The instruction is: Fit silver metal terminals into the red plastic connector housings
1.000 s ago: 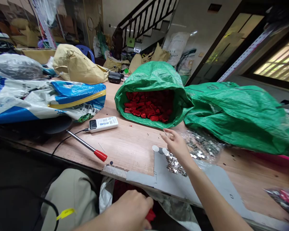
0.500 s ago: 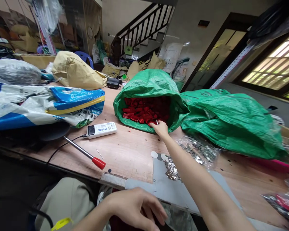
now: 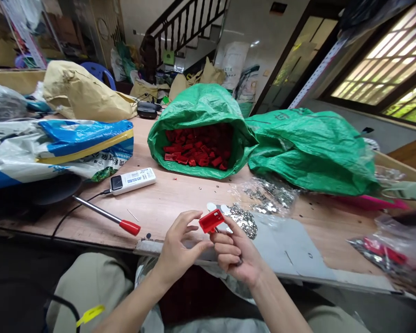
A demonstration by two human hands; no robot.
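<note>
My right hand [image 3: 241, 254] pinches a small red plastic case [image 3: 211, 221], a shallow open box tilted toward me. A thin dark tool end shows below that hand's curled fingers; the rest of it is hidden. My left hand [image 3: 182, 247] is beside the case, thumb and fingers apart in a C shape, fingertips close to its left end. Beyond both hands lies a heap of small shiny metal pieces [image 3: 244, 221] on a grey sheet [image 3: 284, 245]. A green woven sack [image 3: 201, 104] farther back opens toward me, with many similar red pieces [image 3: 194, 150] inside.
A second green sack [image 3: 312, 152] lies to the right, with a clear bag of metal pieces [image 3: 270, 196] before it. On the left are a white power bank [image 3: 133, 180] with a cable, a red-tipped metal lever [image 3: 130, 226] and a blue-and-white sack [image 3: 86, 143].
My right hand has drawn back from the mouth of the green sack with a red case. My left hand has risen from the table's front edge to meet it. The view has shifted.
</note>
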